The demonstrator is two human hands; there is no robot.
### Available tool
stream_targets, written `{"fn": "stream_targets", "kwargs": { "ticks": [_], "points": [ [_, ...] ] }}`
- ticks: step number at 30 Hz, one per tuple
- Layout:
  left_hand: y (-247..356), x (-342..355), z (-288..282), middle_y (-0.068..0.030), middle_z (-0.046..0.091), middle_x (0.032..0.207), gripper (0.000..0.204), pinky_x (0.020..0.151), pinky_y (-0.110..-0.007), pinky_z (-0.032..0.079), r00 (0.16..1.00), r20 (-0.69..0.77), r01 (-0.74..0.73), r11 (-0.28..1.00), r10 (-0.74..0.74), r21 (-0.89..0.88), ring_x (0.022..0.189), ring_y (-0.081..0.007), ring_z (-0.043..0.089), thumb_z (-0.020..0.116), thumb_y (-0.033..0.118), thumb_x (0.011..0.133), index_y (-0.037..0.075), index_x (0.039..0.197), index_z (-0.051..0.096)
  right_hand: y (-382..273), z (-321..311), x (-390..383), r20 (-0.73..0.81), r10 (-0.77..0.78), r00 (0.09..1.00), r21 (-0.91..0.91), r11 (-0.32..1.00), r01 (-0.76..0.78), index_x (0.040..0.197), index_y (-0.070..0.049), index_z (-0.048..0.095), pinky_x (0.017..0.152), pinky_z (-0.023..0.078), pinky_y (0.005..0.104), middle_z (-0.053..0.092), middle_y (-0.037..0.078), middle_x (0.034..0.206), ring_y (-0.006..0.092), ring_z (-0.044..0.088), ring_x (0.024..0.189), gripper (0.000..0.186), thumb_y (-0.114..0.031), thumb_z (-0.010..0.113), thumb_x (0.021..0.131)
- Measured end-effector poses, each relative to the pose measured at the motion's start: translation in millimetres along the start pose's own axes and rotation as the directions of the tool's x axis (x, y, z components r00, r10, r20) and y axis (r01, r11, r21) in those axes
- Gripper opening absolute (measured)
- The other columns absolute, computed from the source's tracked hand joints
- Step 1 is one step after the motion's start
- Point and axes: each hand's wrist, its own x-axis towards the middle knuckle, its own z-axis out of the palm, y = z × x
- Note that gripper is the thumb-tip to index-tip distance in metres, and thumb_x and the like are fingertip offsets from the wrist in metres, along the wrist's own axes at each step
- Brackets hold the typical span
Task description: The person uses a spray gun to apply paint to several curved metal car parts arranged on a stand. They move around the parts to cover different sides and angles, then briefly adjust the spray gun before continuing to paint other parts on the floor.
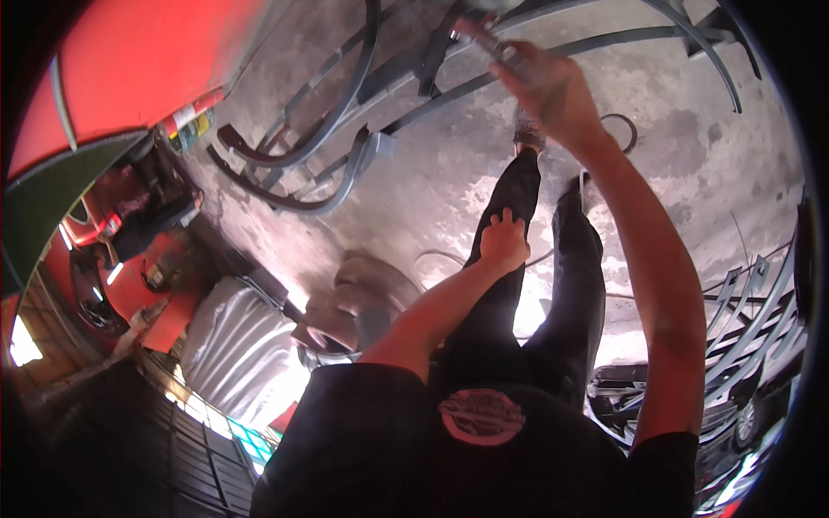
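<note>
On a worn concrete floor (414, 194), we look down past a person's black trousers to a right hand (548, 91) raised over the far side, its fingers wrapped around a hand tool (490, 41) with a reddish end. Motion blurs the tool, and we cannot tell its exact kind or whether it touches anything. Just beyond it, curved metal bars (367, 60) lie across the floor's far left; we judge they are laid flat there so that their lengths can be reached from above. The left hand (505, 240) rests on the left trouser leg (518, 186) near the knee, fingers loosely bent and a little apart, gripping no tool, probably to prop the leaning body. A thin black ring (633, 134) lies to the right of the raised wrist, more metal strips (760, 319) are heaped at the floor's right edge, and a red panel (147, 60) stands at the left.
</note>
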Motion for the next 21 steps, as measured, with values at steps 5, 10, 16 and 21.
{"fn": "stream_targets", "kwargs": {
  "ticks": [5, 10, 16, 21],
  "points": [
    [8.2, -7.0, 9.7, -0.0182, 0.053, 0.13, 0.036, 0.086, -0.049, 0.058, 0.993, 0.08, 0.093, 0.995, -0.09, -0.032, 0.118, -0.0393, 0.057, 0.069, 0.025, 0.081, 0.007, 0.113, 0.067, 9.2, 9.0, -31.4, 0.149, -0.127, 0.981, 0.058, 0.991, 0.12, 0.11, -0.007, 0.071, 0.063, 0.053, 0.0419, 0.066, 0.017, 0.075, 0.0344, 0.067, 0.065, 0.025, -0.024, 0.075, 0.092],
    [16.3, -19.5, 49.0, -0.0213, 0.052, 0.13, 0.031, 0.077, -0.05, 0.059, 0.993, -0.069, 0.092, 0.992, -0.098, -0.085, 0.111, -0.043, 0.058, 0.072, 0.02, 0.077, 0.005, 0.104, 0.069, -1.8, 25.9, -106.9, 0.487, -0.203, 0.85, 0.133, 0.978, 0.158, 0.101, -0.005, 0.066, 0.068, 0.05, 0.0415, 0.064, 0.014, 0.077, 0.0364, 0.065, 0.074, 0.02, -0.018, 0.076, 0.089],
    [19.3, -56.7, 87.1, -0.0248, 0.04, 0.153, 0.048, 0.088, -0.056, 0.058, 0.98, -0.002, 0.197, 0.962, -0.201, -0.189, 0.129, -0.0503, 0.05, 0.071, 0.028, 0.082, 0.008, 0.125, 0.062, -13.5, 32.8, -145.1, 0.526, -0.275, 0.805, 0.183, 0.961, 0.209, 0.102, -0.006, 0.067, 0.064, 0.05, 0.0445, 0.066, 0.016, 0.077, 0.039, 0.065, 0.071, 0.021, -0.019, 0.078, 0.089],
    [20.0, -122.3, 71.6, -0.0264, 0.025, 0.164, 0.083, 0.099, -0.061, 0.053, 0.956, 0.141, 0.284, 0.93, -0.257, -0.232, 0.136, -0.0564, 0.045, 0.075, 0.04, 0.083, 0.018, 0.155, 0.039, -28.8, 33.2, -145.7, 0.217, -0.203, 0.955, 0.084, 0.978, 0.189, 0.104, -0.005, 0.067, 0.062, 0.051, 0.0411, 0.064, 0.015, 0.076, 0.0355, 0.064, 0.067, 0.017, -0.015, 0.075, 0.093]
  ]
}}
